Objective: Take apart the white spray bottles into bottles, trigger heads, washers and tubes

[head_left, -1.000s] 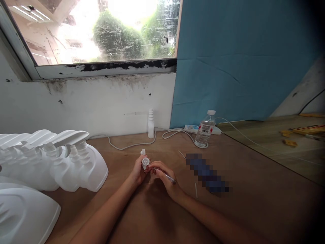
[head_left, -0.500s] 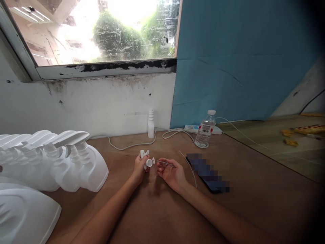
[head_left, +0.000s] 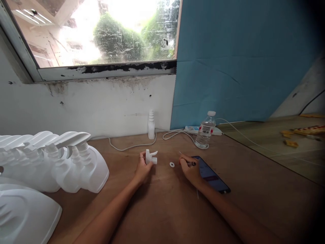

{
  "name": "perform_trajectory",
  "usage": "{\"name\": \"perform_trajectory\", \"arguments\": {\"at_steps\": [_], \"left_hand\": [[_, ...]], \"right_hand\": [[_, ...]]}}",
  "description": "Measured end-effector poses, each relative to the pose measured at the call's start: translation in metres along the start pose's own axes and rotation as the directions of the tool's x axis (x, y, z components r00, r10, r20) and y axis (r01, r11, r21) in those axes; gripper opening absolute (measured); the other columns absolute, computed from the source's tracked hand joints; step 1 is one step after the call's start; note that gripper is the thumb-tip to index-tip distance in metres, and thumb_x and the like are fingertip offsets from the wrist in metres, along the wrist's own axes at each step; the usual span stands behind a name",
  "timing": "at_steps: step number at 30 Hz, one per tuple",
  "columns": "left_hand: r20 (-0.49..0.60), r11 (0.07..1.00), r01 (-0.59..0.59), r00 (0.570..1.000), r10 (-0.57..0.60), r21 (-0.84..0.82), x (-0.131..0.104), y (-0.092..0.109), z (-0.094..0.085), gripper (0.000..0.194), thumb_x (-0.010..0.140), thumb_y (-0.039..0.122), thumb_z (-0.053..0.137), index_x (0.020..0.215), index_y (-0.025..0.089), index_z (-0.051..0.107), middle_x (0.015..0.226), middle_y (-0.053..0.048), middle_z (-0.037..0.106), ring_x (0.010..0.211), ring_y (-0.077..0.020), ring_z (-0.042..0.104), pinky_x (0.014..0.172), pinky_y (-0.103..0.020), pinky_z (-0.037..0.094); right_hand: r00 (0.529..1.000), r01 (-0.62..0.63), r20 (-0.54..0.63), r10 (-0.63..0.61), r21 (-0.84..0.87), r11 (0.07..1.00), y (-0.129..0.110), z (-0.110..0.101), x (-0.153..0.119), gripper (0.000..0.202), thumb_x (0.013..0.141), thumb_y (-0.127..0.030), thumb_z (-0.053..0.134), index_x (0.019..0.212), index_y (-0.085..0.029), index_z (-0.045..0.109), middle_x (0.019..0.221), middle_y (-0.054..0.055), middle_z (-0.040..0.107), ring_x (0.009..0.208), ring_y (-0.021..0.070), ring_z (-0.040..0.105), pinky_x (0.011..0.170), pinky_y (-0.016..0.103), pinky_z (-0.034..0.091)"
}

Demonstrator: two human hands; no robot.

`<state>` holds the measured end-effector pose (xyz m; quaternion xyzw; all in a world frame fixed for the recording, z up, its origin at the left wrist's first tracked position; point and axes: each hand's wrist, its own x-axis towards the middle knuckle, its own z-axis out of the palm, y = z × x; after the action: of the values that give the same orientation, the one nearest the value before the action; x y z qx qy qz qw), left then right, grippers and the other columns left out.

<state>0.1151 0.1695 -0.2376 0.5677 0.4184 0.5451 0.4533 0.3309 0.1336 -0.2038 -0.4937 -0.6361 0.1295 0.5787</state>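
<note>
– l. hand (head_left: 144, 168)?
– gripping white spray head (head_left: 149, 158), nozzle side at 3 o'clock.
– r. hand (head_left: 190, 169)?
– closed on slim tool (head_left: 192, 163), phone (head_left: 212, 177) at 4 o'clock; white ring (head_left: 172, 164) on tbl (head_left: 157, 210) btwn hands.

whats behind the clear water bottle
Behind the bottle, a white power strip shows on both sides, with a blue sheet beyond. Whatever lies directly behind the label is covered.

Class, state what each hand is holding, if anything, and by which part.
Left hand: a white plastic trigger sprayer head, held by its body, lever free. Right hand: a slim, dark-ended tool, apparently by its handle.
</note>
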Motion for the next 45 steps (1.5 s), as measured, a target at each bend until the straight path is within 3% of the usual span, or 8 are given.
{"name": "perform_trajectory", "arguments": {"at_steps": [4,12,17,20,23,29,33,45], "left_hand": [[0.118,0.975,-0.079,0.991,0.055,0.209,-0.009,0.006,0.004,0.048,0.078,0.022,0.066,0.118,0.017,0.042,0.106,-0.01,0.065,0.094,-0.0199,0.062,0.088,-0.034,0.046],[0.2,0.793,-0.263,0.963,0.18,0.55,-0.016,0.033,0.004,0.022,0.085,0.033,0.06,0.098,0.015,0.061,0.108,-0.013,0.059,0.107,-0.0285,0.053,0.096,-0.045,0.04],[0.282,0.283,-0.462,0.819,0.499,0.841,-0.01,0.134,-0.036,0.015,0.09,0.025,0.054,0.101,0.017,0.062,0.109,-0.011,0.063,0.11,-0.0277,0.054,0.101,-0.046,0.035],[0.116,0.187,-0.337,0.706,0.699,0.923,-0.021,0.201,-0.079,0.018,0.09,0.032,0.054,0.099,0.018,0.063,0.108,-0.011,0.064,0.105,-0.0272,0.057,0.096,-0.043,0.041],[-0.055,0.119,-0.06,0.632,0.773,0.991,-0.041,0.24,-0.12,0.03,0.088,0.042,0.053,0.1,0.018,0.066,0.109,-0.013,0.065,0.108,-0.0326,0.056,0.099,-0.049,0.039],[-0.452,0.134,0.437,0.796,0.403,0.889,-0.064,0.263,-0.164,0.036,0.079,0.047,0.055,0.099,0.019,0.066,0.096,-0.012,0.068,0.1,-0.0364,0.056,0.088,-0.048,0.046],[-0.371,0.071,0.375,0.839,0.399,0.924,-0.063,0.263,-0.174,0.038,0.079,0.05,0.052,0.094,0.018,0.066,0.094,-0.014,0.067,0.094,-0.035,0.056,0.086,-0.045,0.045],[-0.433,0.3,0.337,0.826,0.361,0.892,-0.071,0.272,-0.155,0.012,0.071,0.032,0.067,0.074,0.021,0.068,0.087,-0.004,0.069,0.077,-0.0248,0.057,0.074,-0.033,0.041]], "right_hand": [[0.984,0.169,0.084,-0.16,-0.11,0.98,-0.004,0.008,-0.007,0.026,0.073,-0.014,0.044,0.048,-0.019,0.036,0.047,-0.004,0.036,0.046,0.0096,0.035,0.052,0.027,0.025],[0.885,0.441,0.252,-0.391,-0.186,0.878,-0.021,0.007,-0.012,0.023,0.073,-0.007,0.045,0.054,-0.019,0.041,0.053,-0.002,0.044,0.051,0.0108,0.042,0.055,0.026,0.031],[0.845,0.516,0.269,-0.463,-0.175,0.839,-0.014,0.009,-0.012,0.024,0.074,-0.007,0.044,0.054,-0.02,0.042,0.051,-0.002,0.044,0.05,0.0117,0.04,0.053,0.026,0.029],[0.849,0.51,0.258,-0.461,-0.172,0.843,-0.012,0.011,-0.013,0.025,0.074,-0.006,0.044,0.054,-0.02,0.041,0.052,-0.002,0.044,0.05,0.012,0.041,0.054,0.027,0.03],[0.857,0.499,0.242,-0.456,-0.166,0.85,-0.014,0.01,-0.013,0.024,0.073,-0.005,0.043,0.054,-0.02,0.041,0.052,-0.002,0.045,0.05,0.0119,0.04,0.054,0.027,0.031],[0.882,0.467,0.157,-0.445,-0.16,0.87,-0.022,0.005,-0.008,0.025,0.074,-0.006,0.043,0.053,-0.021,0.04,0.05,-0.002,0.043,0.049,0.0116,0.04,0.053,0.027,0.031],[0.905,0.425,0.086,-0.416,-0.148,0.893,-0.035,0.001,-0.001,0.026,0.078,-0.008,0.04,0.056,-0.02,0.045,0.053,-0.001,0.048,0.05,0.0121,0.043,0.054,0.028,0.033],[0.872,0.489,-0.104,-0.478,0.202,0.848,-0.124,0.014,0.029,0.025,0.082,-0.012,0.04,0.062,-0.02,0.054,0.058,0.0,0.048,0.053,0.0134,0.044,0.054,0.029,0.033]]}}
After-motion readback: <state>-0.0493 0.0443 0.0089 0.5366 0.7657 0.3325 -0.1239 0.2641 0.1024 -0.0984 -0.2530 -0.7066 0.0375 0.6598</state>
